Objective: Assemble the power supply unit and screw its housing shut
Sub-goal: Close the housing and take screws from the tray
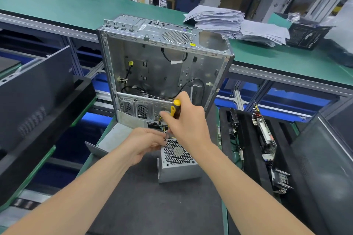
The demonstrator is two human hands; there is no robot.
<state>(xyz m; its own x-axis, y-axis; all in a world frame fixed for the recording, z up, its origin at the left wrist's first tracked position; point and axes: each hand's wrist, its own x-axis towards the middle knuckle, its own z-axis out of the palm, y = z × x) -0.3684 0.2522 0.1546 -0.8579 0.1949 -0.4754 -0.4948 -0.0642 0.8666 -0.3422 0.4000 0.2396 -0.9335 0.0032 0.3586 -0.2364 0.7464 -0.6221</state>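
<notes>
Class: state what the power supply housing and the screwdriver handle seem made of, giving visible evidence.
Power supply housing: likely bare sheet metal, dull grey, punched vent holes. Screwdriver handle: probably moulded plastic or rubber, smooth yellow and black.

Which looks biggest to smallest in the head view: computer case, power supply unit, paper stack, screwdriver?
1. computer case
2. paper stack, though farther from the camera
3. power supply unit
4. screwdriver, partly hidden in the right hand
</notes>
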